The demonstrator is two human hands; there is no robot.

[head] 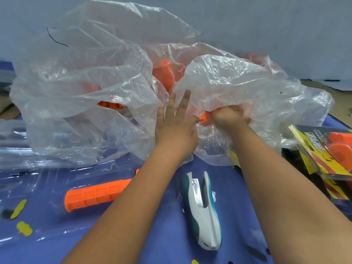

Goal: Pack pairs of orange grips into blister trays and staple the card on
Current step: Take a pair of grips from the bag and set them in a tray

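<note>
Blue table (pixel 163 216) carries one ribbed orange rubber grip (pixel 97 194), lying lengthwise left-right, open end left. My left hand (pixel 176 126) spreads open on the clear plastic bag (pixel 85 92); my right hand (pixel 231 116) grasps inside it.

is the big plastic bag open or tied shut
Open. The plastic bag gapes at the middle, orange grips show bare through the gap, and the right hand reaches inside.
</note>
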